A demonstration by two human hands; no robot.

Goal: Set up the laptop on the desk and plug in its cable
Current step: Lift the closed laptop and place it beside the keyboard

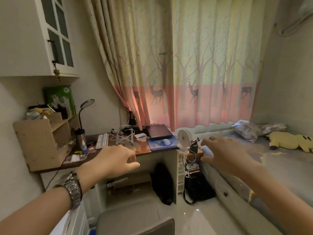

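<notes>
A closed dark laptop (158,131) lies at the back right of the brown desk (144,150), under the curtain. A folding metal laptop stand (124,137) sits in the desk's middle, with white cables (115,133) tangled beside it. My left hand (116,160), a steel watch on its wrist, hovers over the desk's front edge with fingers apart and nothing in it. My right hand (223,153) reaches out to the right of the desk, fingers spread, holding nothing.
A blue mouse pad with a white mouse (166,141), a clip-on white fan (183,138), a keyboard (102,140), a tumbler (80,137) and a wooden shelf unit (42,143) crowd the desk. A chair (135,223) stands in front. A bed (271,167) lies right, black bags (162,182) below.
</notes>
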